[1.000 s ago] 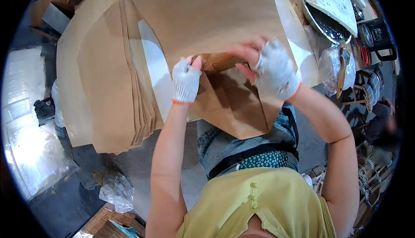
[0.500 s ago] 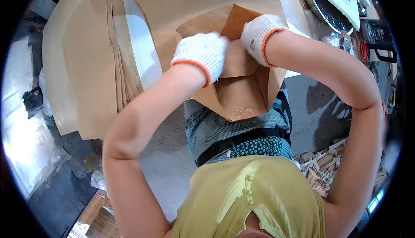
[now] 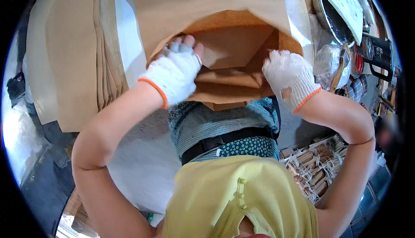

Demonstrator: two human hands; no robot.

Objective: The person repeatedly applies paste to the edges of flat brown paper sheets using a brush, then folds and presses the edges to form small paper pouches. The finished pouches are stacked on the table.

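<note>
A large brown paper bag point(image 3: 235, 47) lies in front of me with its mouth spread wide, folds showing inside. My left hand point(image 3: 173, 71), in a white knit glove with an orange cuff, rests at the left of the mouth. Its fingers are stretched out and apart, bare tips against the inner paper. Opposite it, my right hand point(image 3: 292, 78), gloved alike and with a hole in the knit, is closed at the right side of the mouth. Its curled fingers appear to grip the paper there, though their tips are partly hidden.
Stacked brown paper sheets or bags point(image 3: 69, 56) lie at the left, beside a white strip point(image 3: 129, 34). At the right stand a dark mug point(image 3: 378, 54) and a round pan point(image 3: 335, 21) with a board over it. Bundled sticks point(image 3: 317, 164) lie at the lower right.
The paper bag's mouth has opened wider. My hands have moved apart and slightly nearer to me; the left hand's fingers have spread out.
</note>
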